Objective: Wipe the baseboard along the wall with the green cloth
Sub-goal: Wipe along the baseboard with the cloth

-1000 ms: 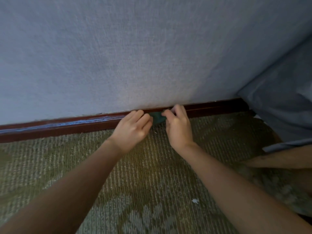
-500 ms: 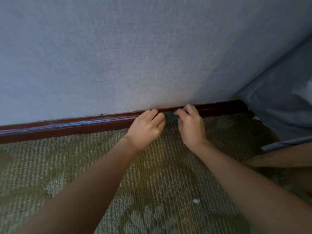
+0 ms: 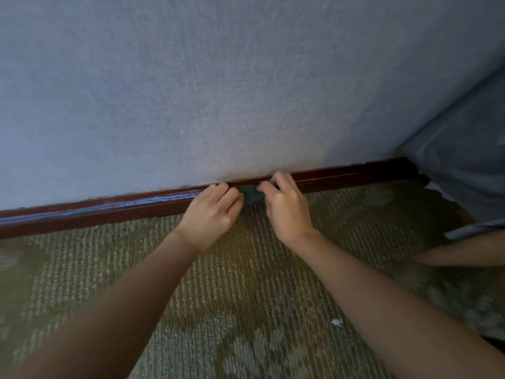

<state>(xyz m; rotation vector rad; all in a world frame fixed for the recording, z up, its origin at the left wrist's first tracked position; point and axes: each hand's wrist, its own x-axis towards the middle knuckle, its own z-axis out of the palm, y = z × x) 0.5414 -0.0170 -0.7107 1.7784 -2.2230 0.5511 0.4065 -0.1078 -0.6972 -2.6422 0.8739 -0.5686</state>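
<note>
Pinching cloth (image 3: 250, 194) — left hand (image 3: 211, 212), right hand (image 3: 287, 212)

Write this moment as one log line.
step: wipe baseboard | left hand: grips cloth | right hand: grips cloth | cloth: against baseboard

Probably a home: carpet (image 3: 246, 310), baseboard (image 3: 109, 212).

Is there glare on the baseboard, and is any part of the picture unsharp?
Head view: a bluish sheen lies on the baseboard left of the left hand; the cloth between it and the right hand is shaded and soft; the carpet near the bottom edge looks blurred.
</note>
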